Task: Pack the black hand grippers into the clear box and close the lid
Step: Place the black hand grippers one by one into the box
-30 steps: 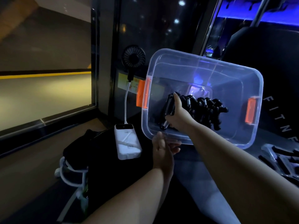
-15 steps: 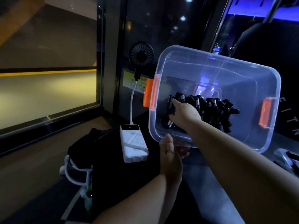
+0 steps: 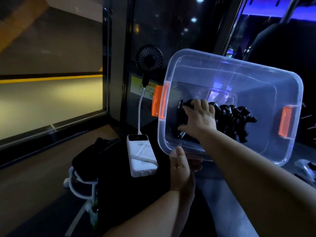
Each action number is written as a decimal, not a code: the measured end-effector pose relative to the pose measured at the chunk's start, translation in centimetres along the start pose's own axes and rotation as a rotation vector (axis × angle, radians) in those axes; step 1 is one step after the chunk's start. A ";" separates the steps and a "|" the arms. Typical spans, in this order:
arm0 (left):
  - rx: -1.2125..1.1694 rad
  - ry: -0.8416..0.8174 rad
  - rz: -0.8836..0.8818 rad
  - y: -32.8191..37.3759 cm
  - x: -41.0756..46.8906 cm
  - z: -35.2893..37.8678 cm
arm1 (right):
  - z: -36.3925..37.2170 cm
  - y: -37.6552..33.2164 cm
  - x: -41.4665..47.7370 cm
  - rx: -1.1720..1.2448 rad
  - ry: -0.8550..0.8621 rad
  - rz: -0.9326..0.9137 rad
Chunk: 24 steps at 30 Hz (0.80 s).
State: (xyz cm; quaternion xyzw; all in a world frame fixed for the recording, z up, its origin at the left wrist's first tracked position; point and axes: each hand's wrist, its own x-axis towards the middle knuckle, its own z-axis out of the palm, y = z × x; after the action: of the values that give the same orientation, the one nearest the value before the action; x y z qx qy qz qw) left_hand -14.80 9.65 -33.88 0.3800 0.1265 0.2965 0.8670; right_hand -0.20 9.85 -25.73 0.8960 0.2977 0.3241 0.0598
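Black hand grippers (image 3: 234, 120) with bare metal springs lie heaped inside the clear rectangular plastic box (image 3: 239, 65), which is held up and tipped so its open top faces you.

At the far left, a dark soft bag (image 3: 89, 156) slumps on the floor, with a looped white cord (image 3: 80, 187) just beside it. Next comes the white slab-shaped power bank (image 3: 142, 154), lying flat just left of the box. A thin white cable (image 3: 140, 108) rises from its far end to a small round black fan (image 3: 149, 57), upright in front of the dark glass panel.

A translucent orange latch (image 3: 158, 103) sits on the box's left end wall. Your left hand (image 3: 181, 168) holds the box at the lower left corner of its near rim. The thumb lies up against the rim, and the fingers show through the plastic underneath.

Your right hand (image 3: 200, 117) reaches in over the near rim and grips the leftmost gripper of the heap. Its fingers curl over the top and the thumb stretches wide below; whether the thumb touches the gripper cannot be told. The rest of the heap runs on to the right of that hand, toward a second orange latch (image 3: 284, 122) on the right end wall.
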 end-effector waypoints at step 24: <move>0.019 -0.059 -0.027 -0.5 0.0 -0.5 | 1.9 -1.9 2.5 -0.286 -0.259 -0.269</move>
State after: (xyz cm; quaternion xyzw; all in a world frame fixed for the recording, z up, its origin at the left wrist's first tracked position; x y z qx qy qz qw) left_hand -14.84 9.71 -34.61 0.3953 0.1086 0.2722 0.8706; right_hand 1.55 13.01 -26.41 0.8647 0.3552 0.2347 0.2666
